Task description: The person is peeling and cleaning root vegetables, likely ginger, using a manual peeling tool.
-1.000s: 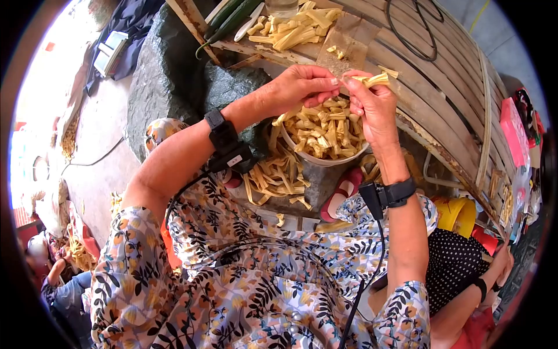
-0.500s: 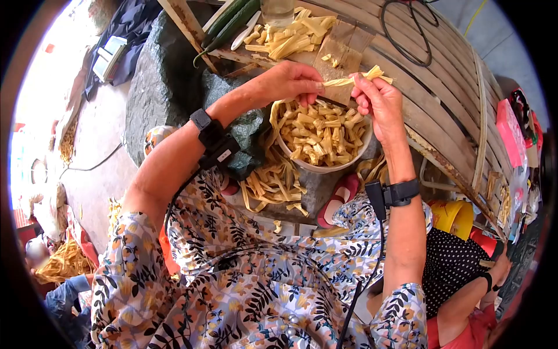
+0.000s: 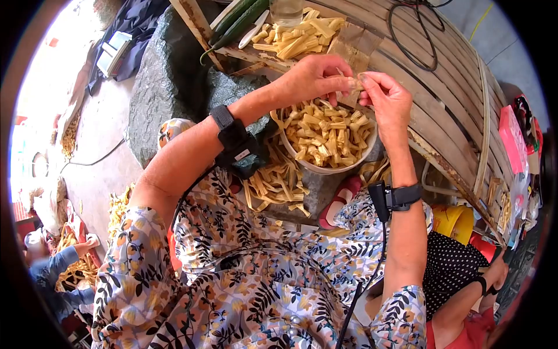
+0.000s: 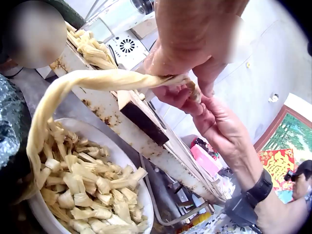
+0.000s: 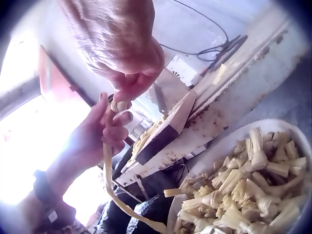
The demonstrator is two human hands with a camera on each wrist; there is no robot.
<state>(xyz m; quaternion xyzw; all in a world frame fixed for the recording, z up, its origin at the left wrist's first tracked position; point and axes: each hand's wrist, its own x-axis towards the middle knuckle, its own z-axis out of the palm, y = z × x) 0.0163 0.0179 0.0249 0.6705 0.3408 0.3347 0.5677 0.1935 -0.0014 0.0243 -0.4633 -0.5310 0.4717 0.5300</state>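
Observation:
My left hand [image 3: 322, 78] and right hand [image 3: 390, 99] meet above a white tub [image 3: 371, 145]. Between their fingertips they pinch a long, soft, pale yellow strip [image 4: 97, 79]. In the left wrist view it runs from the fingers in a twisted arc down past the tub's near side. A small bunched lump [image 5: 119, 105] of it shows at the fingers in the right wrist view. Short knotted pieces [image 3: 331, 136] of the same yellow material heap up in the tub. Fingers hide most of the pinched part.
A slatted wooden bench [image 3: 430, 96] with a rusty edge stands beyond the tub, bearing a small board [image 3: 357, 43], cut yellow pieces [image 3: 308, 35], cucumbers [image 3: 241, 23] and a black cable [image 3: 401, 41]. Loose strips [image 3: 279, 189] lie left of the tub, near dark green plastic [image 3: 157, 87].
Half a second ago my hands were apart, a length of strip stretched between them and a frayed end showing above my right hand. Now they have come together again, and that end is hidden.

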